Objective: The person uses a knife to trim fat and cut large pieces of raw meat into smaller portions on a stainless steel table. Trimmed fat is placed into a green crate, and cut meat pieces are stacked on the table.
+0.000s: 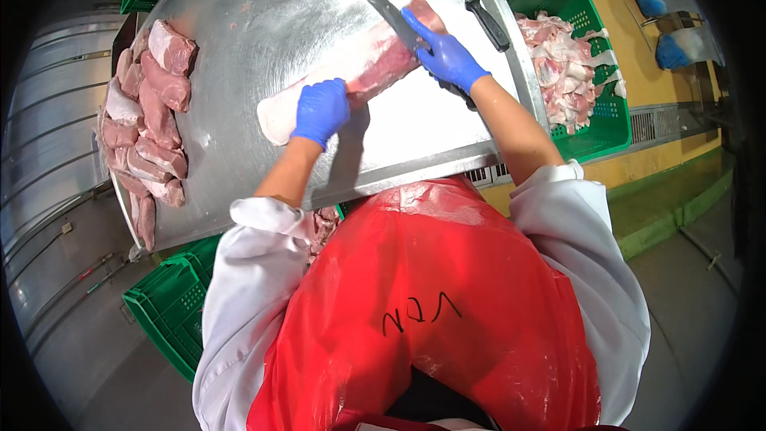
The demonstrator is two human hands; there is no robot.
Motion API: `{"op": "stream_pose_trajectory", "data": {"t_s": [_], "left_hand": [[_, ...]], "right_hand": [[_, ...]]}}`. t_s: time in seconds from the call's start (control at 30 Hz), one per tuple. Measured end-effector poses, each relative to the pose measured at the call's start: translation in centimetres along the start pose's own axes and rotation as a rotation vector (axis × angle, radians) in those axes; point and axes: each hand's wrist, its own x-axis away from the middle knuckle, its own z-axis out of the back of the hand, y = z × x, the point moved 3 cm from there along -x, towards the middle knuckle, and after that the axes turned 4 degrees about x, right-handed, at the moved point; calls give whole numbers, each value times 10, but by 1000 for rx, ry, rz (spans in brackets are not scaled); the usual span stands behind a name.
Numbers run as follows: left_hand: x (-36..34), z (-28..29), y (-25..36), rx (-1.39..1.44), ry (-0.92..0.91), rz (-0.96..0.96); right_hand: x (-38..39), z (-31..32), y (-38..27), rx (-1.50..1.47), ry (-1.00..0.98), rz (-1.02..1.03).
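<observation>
A long slab of raw meat (pixel 378 72), pale with fat on one side and pink on the other, lies slantwise across the metal table (pixel 239 40). My left hand (pixel 321 112), in a blue glove, is closed on its near left part. My right hand (pixel 448 54), also blue-gloved, grips a knife (pixel 378 1) by its mostly hidden dark handle. The blade points to the far left, over or against the meat's far side; exact contact cannot be made out. The right index finger and thumb stretch over the meat's far right end.
Several cut meat pieces (pixel 159 116) are piled along the table's left edge. A thin-shafted tool with a black handle (pixel 488 25) rests at the far right. Beyond the right rim stands a green crate (pixel 610 124) of fatty trimmings (pixel 558 72). Another green crate (pixel 171 291) sits low on the left.
</observation>
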Motion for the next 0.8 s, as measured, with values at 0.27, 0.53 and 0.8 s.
{"op": "stream_pose_trajectory", "data": {"t_s": [0.27,0.53,0.8], "left_hand": [[-45,70,8,-96,-111,-172],[-59,91,-3,-167,-153,-277],[-43,121,-41,-53,-26,-330]], "right_hand": [[14,-66,-49,-236,-151,75],[34,-80,-81,-278,-220,-5],[78,-127,-89,-383,-321,-62]]}}
